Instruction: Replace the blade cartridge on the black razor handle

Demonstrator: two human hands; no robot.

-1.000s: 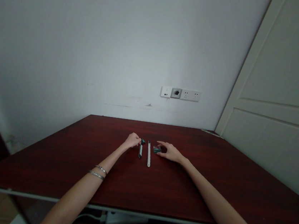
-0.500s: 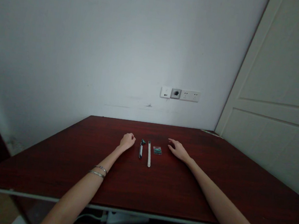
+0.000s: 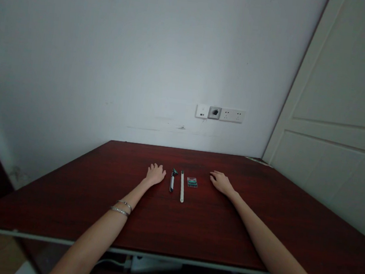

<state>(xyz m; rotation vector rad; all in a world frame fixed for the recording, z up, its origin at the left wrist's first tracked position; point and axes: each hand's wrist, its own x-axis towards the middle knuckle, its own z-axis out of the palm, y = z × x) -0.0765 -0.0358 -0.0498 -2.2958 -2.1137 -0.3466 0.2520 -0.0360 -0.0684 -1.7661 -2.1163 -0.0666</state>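
Observation:
My left hand [image 3: 156, 174] lies palm down on the dark red table, fingers spread, holding nothing. Just right of it is a razor [image 3: 172, 180] with a dark head and a white-and-black handle. Beside the razor lies a long, slim white stick [image 3: 182, 187] with a dark tip at its far end; it looks like a toothbrush, but I cannot make out its head. A small clear case [image 3: 192, 182] with green pieces inside sits to the right of the stick. My right hand [image 3: 221, 182] rests on the table right of the case, fingers loosely stretched and apart, with nothing in it.
The table [image 3: 171, 232] reaches back to a white wall with a row of sockets [image 3: 220, 113]. A pale panelled door [image 3: 334, 158] borders the right side. Below the front edge, a white cable [image 3: 110, 262] shows on a shelf.
My left hand has opened from a loosely curled shape and its fingers are now spread flat. My right hand has shifted slightly right, away from the case. The objects lie as before.

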